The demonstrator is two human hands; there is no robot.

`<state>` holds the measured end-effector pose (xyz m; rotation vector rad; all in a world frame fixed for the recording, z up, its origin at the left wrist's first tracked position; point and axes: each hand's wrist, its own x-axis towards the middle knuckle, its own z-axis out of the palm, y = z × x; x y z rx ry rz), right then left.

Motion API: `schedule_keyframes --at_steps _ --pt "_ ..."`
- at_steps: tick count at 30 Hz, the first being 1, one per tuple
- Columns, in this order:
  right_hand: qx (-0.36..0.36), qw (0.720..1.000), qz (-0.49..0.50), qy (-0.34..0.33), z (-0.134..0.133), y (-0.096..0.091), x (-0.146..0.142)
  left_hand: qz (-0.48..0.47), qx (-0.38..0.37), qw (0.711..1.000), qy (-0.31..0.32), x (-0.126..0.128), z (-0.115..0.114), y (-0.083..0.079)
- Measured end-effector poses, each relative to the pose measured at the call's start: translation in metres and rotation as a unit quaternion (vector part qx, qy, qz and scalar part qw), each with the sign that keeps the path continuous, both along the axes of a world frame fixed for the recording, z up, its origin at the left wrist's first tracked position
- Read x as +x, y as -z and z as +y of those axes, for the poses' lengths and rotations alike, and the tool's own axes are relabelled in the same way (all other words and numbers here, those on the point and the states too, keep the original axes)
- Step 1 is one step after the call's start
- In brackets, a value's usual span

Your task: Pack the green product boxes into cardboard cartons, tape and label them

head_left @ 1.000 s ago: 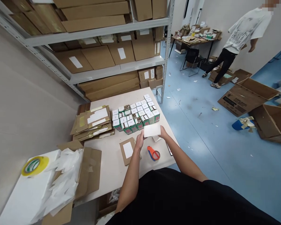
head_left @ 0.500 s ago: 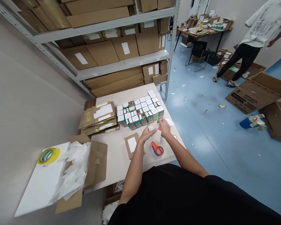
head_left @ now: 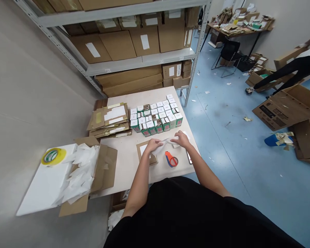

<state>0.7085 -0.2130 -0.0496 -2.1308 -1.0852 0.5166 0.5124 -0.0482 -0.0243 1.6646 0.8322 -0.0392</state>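
Note:
Both my hands are low over the table point(head_left: 124, 165), holding a white sheet of paper point(head_left: 166, 142) between them. My left hand point(head_left: 153, 145) pinches its left end above a small cardboard piece with a white label point(head_left: 146, 153). My right hand point(head_left: 181, 139) grips the right end. An orange tape cutter point(head_left: 171, 159) lies just in front of my hands. Behind them stand several small green and white boxes point(head_left: 156, 117) packed in a block.
A stack of flat cardboard mailers point(head_left: 110, 120) lies left of the boxes. A yellow tape roll point(head_left: 53, 155) sits on a white board with crumpled paper. Metal shelves point(head_left: 134, 63) hold cartons. Another person's legs point(head_left: 286, 70) and open cartons point(head_left: 286, 103) are on the blue floor at right.
My hands lowered the white sheet from in front of the boxes down to the table, and it now looks folded or crumpled. The other person moved right, mostly out of view.

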Motion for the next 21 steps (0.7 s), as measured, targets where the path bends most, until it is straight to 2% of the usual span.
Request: schedule_keyframes --at_steps 2,4,7,10,12,16,21 --pt "0.005 0.999 0.024 -0.042 -0.003 0.002 0.015 -0.002 0.031 0.999 0.035 -0.006 0.011 -0.003" --pt "-0.010 0.999 0.022 -0.048 -0.004 -0.001 0.023 -0.009 0.056 0.995 0.078 -0.006 0.018 -0.008" --pt "0.000 0.998 0.014 -0.062 0.001 -0.012 0.022 -0.027 0.084 0.989 0.115 0.001 0.023 -0.018" --pt "0.046 0.984 0.064 -0.157 0.012 -0.025 0.008 -0.048 0.105 0.985 0.124 0.005 0.025 -0.025" --pt "0.046 0.970 0.117 -0.208 0.018 -0.030 -0.001 -0.047 0.117 0.984 0.125 0.005 0.027 -0.027" --pt "0.025 0.955 0.186 -0.228 0.022 -0.033 -0.011 -0.006 0.177 0.978 0.112 0.007 0.026 -0.031" --pt "0.033 0.951 0.187 -0.245 0.019 -0.034 -0.007 -0.008 0.205 0.968 0.145 0.020 0.016 -0.038"
